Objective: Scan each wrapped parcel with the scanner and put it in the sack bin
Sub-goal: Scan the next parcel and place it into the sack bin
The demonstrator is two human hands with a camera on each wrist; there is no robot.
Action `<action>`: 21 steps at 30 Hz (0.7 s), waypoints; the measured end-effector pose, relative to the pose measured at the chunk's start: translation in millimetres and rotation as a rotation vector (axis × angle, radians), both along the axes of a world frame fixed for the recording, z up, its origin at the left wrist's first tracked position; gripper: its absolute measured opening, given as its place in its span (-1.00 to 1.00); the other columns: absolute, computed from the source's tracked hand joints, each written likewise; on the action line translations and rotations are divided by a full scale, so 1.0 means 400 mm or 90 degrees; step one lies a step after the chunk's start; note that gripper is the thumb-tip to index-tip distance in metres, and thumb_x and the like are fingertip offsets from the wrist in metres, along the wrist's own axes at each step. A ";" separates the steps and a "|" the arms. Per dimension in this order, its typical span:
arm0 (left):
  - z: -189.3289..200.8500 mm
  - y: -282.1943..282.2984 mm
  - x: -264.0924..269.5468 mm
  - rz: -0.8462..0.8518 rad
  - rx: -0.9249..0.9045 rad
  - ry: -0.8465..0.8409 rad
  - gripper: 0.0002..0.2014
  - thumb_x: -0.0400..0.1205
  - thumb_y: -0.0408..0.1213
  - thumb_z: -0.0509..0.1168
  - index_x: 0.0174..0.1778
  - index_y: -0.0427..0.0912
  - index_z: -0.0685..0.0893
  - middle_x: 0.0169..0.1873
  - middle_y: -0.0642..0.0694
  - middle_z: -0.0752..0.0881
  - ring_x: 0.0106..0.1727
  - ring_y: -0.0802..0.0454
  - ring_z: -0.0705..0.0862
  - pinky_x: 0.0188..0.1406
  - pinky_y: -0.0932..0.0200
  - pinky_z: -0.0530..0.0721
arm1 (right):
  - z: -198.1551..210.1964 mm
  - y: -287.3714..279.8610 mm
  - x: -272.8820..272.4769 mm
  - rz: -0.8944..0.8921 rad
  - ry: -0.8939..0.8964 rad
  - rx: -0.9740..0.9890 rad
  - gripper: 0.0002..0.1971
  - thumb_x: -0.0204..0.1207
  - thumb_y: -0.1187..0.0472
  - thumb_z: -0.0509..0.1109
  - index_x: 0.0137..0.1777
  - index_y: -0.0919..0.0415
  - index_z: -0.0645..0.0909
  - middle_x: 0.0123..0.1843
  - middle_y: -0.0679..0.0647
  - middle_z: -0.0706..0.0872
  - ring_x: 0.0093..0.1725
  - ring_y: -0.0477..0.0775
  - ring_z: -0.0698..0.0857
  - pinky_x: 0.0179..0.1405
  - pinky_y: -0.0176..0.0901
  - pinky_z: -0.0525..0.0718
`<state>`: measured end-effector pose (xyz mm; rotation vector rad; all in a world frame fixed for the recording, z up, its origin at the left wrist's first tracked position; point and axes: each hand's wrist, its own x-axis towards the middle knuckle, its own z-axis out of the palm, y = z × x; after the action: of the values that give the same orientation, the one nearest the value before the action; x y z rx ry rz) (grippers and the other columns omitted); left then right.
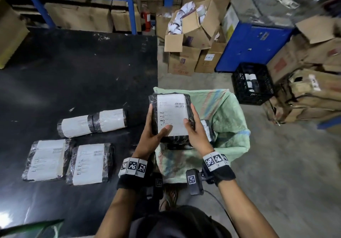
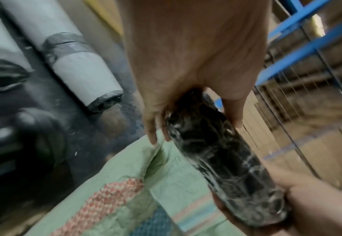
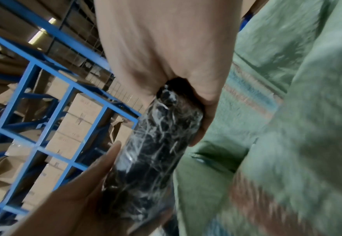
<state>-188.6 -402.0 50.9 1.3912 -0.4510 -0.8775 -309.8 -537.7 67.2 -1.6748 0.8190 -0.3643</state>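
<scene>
A black-wrapped parcel (image 1: 172, 116) with a white label on top hangs over the open green sack bin (image 1: 228, 119). My left hand (image 1: 155, 132) grips its left edge, thumb on the label. My right hand (image 1: 194, 127) grips the right edge the same way. The left wrist view shows the parcel (image 2: 222, 161) edge-on between both hands, above the sack bin (image 2: 125, 191). In the right wrist view the parcel (image 3: 156, 159) has the sack bin (image 3: 277, 111) beside it. Another parcel (image 1: 207, 129) lies inside the sack. No scanner shows in any view.
Three more wrapped parcels lie on the black table (image 1: 73, 68): a rolled one (image 1: 92, 122) and two flat ones (image 1: 47, 159) (image 1: 90, 164). A black crate (image 1: 252, 82), cardboard boxes (image 1: 191, 33) and a blue cabinet (image 1: 252, 45) stand on the floor beyond the sack.
</scene>
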 end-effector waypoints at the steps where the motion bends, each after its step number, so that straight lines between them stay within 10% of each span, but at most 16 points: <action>1: -0.011 -0.024 -0.001 -0.017 0.039 -0.036 -0.16 0.77 -0.26 0.38 0.83 0.21 0.00 0.57 0.29 0.55 0.45 0.35 0.64 0.44 0.11 0.67 | 0.001 -0.033 -0.013 0.000 0.013 0.003 -0.38 0.76 0.02 0.21 0.75 -0.16 0.05 0.59 -0.34 0.35 0.54 -0.30 0.36 0.47 -0.31 0.33; 3: -0.041 -0.060 0.004 -0.018 0.189 -0.193 -0.22 0.68 0.25 0.26 0.80 0.32 0.07 0.43 -0.03 0.72 0.40 -0.04 0.72 0.53 -0.16 0.60 | -0.001 -0.106 -0.036 -0.005 0.048 0.019 -0.39 0.76 0.07 0.22 0.75 -0.16 0.09 0.57 -0.29 0.37 0.46 -0.28 0.36 0.41 -0.28 0.34; 5: -0.085 -0.084 0.008 0.015 0.312 -0.309 -0.21 0.66 0.29 0.23 0.82 0.15 0.19 0.19 -0.45 0.68 0.30 -0.42 0.62 0.48 -0.25 0.53 | -0.019 -0.193 -0.052 -0.004 0.111 0.024 -0.39 0.76 0.10 0.22 0.74 -0.18 0.10 0.70 -0.18 0.25 0.54 -0.14 0.34 0.49 -0.20 0.28; 8: -0.106 -0.102 -0.008 0.041 0.351 -0.440 -0.30 0.74 -0.12 0.33 0.80 -0.15 0.28 0.43 -0.49 0.48 0.51 -0.47 0.41 0.55 -0.28 0.40 | -0.078 -0.324 -0.063 0.011 0.238 0.017 -0.37 0.75 0.11 0.23 0.74 -0.19 0.08 0.72 -0.02 0.28 0.66 0.12 0.32 0.58 -0.03 0.29; 14: -0.174 -0.127 -0.025 -0.030 0.403 -0.513 -0.23 0.69 -0.04 0.02 0.79 -0.40 0.14 0.77 -0.47 0.15 0.80 -0.46 0.10 0.76 -0.33 0.24 | -0.238 -0.514 -0.066 0.036 0.432 0.000 -0.32 0.68 0.07 0.24 0.73 -0.23 0.04 0.58 0.14 0.53 0.26 0.27 0.68 0.30 0.01 0.61; 21: -0.198 -0.127 -0.027 0.000 0.418 -0.519 -0.04 0.50 -0.63 0.27 0.82 -0.36 -0.04 0.83 -0.25 0.04 0.85 -0.20 -0.04 0.83 -0.15 0.13 | -0.395 -0.549 -0.077 0.019 0.461 0.021 -0.30 0.67 0.11 0.29 0.74 -0.21 0.08 0.70 0.15 0.33 0.58 0.33 0.44 0.60 0.09 0.39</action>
<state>-199.4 -452.7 -28.3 2.3607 -0.8148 -0.4220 -340.7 -757.5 -90.7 -1.7969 1.3107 0.3041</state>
